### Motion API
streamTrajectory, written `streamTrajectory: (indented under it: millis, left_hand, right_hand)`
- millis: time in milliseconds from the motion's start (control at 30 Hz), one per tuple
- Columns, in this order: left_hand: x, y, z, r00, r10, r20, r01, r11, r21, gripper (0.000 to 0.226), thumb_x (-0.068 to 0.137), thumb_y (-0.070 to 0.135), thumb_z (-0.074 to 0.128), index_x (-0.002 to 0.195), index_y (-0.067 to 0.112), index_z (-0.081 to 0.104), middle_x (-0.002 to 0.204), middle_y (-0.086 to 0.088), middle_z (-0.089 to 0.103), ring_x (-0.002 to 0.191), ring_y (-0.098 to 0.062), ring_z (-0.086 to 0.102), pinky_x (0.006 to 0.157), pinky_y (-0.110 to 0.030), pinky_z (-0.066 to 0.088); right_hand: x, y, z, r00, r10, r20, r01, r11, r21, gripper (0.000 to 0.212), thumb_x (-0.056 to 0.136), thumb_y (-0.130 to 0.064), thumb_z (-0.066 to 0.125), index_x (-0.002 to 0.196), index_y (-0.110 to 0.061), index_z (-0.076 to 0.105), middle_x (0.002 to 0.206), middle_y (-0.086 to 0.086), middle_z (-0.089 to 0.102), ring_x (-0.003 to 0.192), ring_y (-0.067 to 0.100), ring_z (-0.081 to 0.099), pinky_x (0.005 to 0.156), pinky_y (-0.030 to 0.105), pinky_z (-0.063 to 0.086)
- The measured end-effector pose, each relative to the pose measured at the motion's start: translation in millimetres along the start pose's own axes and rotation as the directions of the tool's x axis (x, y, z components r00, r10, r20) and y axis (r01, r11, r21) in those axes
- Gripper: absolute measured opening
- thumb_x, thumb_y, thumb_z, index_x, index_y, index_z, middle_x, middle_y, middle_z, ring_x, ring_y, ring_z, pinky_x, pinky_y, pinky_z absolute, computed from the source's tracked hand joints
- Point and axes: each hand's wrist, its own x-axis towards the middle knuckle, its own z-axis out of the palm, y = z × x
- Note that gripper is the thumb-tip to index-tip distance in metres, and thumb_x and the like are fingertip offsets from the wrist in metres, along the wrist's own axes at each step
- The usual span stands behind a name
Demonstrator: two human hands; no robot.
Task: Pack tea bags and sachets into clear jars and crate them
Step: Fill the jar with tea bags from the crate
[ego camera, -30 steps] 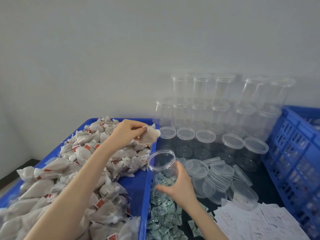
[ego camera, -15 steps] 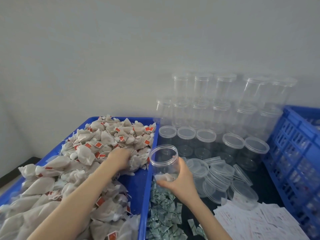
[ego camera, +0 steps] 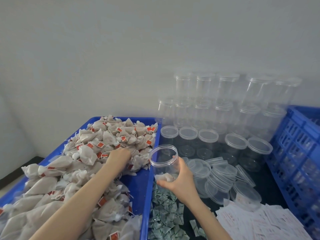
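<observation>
Filling step's barely started: right hand (ego camera: 180,179) has its fingers wrapped round the open jar (ego camera: 164,163) at lower centre, one tea bag (ego camera: 164,177) lying inside. Left hand (ego camera: 119,155) is buried in the tea bag pile (ego camera: 110,141) at centre left, fingers hidden, can't tell their state. Next it probably needs to pinch a bag and carry it right to the jar mouth.

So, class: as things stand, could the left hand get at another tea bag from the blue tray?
Probably yes. The left hand already rests on the heap of tea bags in the blue tray, with nothing over them; whether it grips one is hidden.
</observation>
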Motion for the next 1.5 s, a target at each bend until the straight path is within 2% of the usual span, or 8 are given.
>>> streamTrajectory:
  millis: [67, 300, 467, 600, 867, 967, 1133, 1500]
  left_hand:
    - [-0.7, -3.2, 1.7, 1.000, -0.018, 0.019, 0.019, 0.999, -0.034, 0.019, 0.085, 0.008, 0.059, 0.096, 0.022, 0.067, 0.105, 0.000, 0.065, 0.096, -0.020, 0.063, 0.072, -0.028, 0.051]
    - [18.1, 8.9, -3.5, 0.996, -0.056, -0.072, 0.034, 0.959, -0.282, 0.043, 0.095, 0.047, 0.050, 0.137, 0.037, 0.049, 0.119, 0.000, 0.066, 0.110, -0.019, 0.060, 0.084, -0.032, 0.050]
    - [24.2, 26.7, -3.6, 0.996, -0.015, 0.082, 0.026, 0.991, -0.133, 0.024, 0.089, 0.024, 0.058, 0.110, 0.025, 0.069, 0.116, -0.006, 0.065, 0.107, -0.025, 0.061, 0.084, -0.031, 0.047]
    - [24.0, 22.7, 11.6, 1.000, -0.001, 0.025, 0.005, 0.987, -0.162, 0.041, 0.086, 0.028, 0.060, 0.126, 0.020, 0.056, 0.131, -0.005, 0.054, 0.122, -0.024, 0.049, 0.098, -0.034, 0.040]
    - [14.8, 13.6, 10.4, 0.989, -0.114, -0.095, 0.086, 0.961, -0.264, 0.017, 0.089, 0.040, 0.058, 0.104, 0.036, 0.063, 0.107, 0.008, 0.064, 0.110, -0.016, 0.054, 0.096, -0.037, 0.033]
    - [7.8, 2.2, -5.2, 0.960, -0.233, -0.155, 0.120, 0.843, -0.525, 0.005, 0.091, 0.033, 0.058, 0.091, 0.035, 0.062, 0.091, 0.010, 0.064, 0.096, -0.014, 0.060, 0.096, -0.038, 0.038]
    - [-1.3, -13.8, -48.4, 0.904, -0.360, -0.229, 0.000, 0.537, -0.844, 0.013, 0.092, 0.017, 0.060, 0.080, 0.021, 0.062, 0.082, 0.001, 0.067, 0.074, -0.013, 0.062, 0.061, -0.021, 0.043]
    - [-32.3, -8.4, -160.5, 0.767, -0.440, -0.468, -0.403, 0.238, -0.884, 0.014, 0.091, 0.017, 0.063, 0.084, 0.030, 0.063, 0.080, 0.015, 0.067, 0.081, -0.009, 0.067, 0.071, -0.021, 0.053]
  right_hand:
    - [0.4, 0.2, -0.1, 1.000, -0.003, 0.001, 0.003, 1.000, -0.001, 0.085, 0.060, -0.039, 0.090, 0.131, -0.040, 0.043, 0.132, -0.021, 0.052, 0.123, -0.003, 0.049, 0.088, 0.010, 0.039]
    - [1.1, -0.5, -0.1, 1.000, -0.008, -0.013, 0.008, 1.000, -0.004, 0.089, 0.058, -0.041, 0.089, 0.136, -0.036, 0.044, 0.135, -0.018, 0.053, 0.125, 0.001, 0.049, 0.099, 0.023, 0.043]
    - [1.5, -2.3, -1.0, 1.000, -0.006, -0.014, 0.006, 1.000, -0.008, 0.090, 0.060, -0.037, 0.089, 0.137, -0.034, 0.044, 0.135, -0.020, 0.052, 0.124, -0.001, 0.048, 0.101, 0.025, 0.043]
    - [1.4, -3.2, -1.2, 1.000, -0.005, -0.002, 0.005, 1.000, -0.017, 0.089, 0.062, -0.034, 0.091, 0.137, -0.035, 0.042, 0.136, -0.021, 0.050, 0.125, -0.002, 0.046, 0.097, 0.018, 0.037]
    - [-1.7, -2.4, -5.8, 1.000, 0.003, -0.005, -0.004, 1.000, -0.006, 0.088, 0.062, -0.033, 0.092, 0.136, -0.036, 0.043, 0.136, -0.020, 0.051, 0.126, -0.002, 0.047, 0.091, 0.012, 0.038]
    - [-1.9, -1.2, -7.0, 1.000, 0.012, -0.005, -0.012, 1.000, -0.002, 0.089, 0.063, -0.034, 0.093, 0.136, -0.036, 0.042, 0.135, -0.021, 0.050, 0.124, -0.003, 0.047, 0.089, 0.010, 0.037]
    - [-1.9, -4.8, -1.0, 1.000, 0.018, 0.002, -0.018, 1.000, 0.001, 0.087, 0.061, -0.038, 0.091, 0.129, -0.047, 0.038, 0.131, -0.027, 0.046, 0.121, -0.005, 0.045, 0.088, 0.013, 0.038]
    - [3.6, -5.0, 3.1, 1.000, -0.023, -0.017, 0.022, 0.998, -0.053, 0.087, 0.061, -0.039, 0.090, 0.130, -0.043, 0.038, 0.133, -0.020, 0.048, 0.123, -0.002, 0.044, 0.099, 0.019, 0.036]
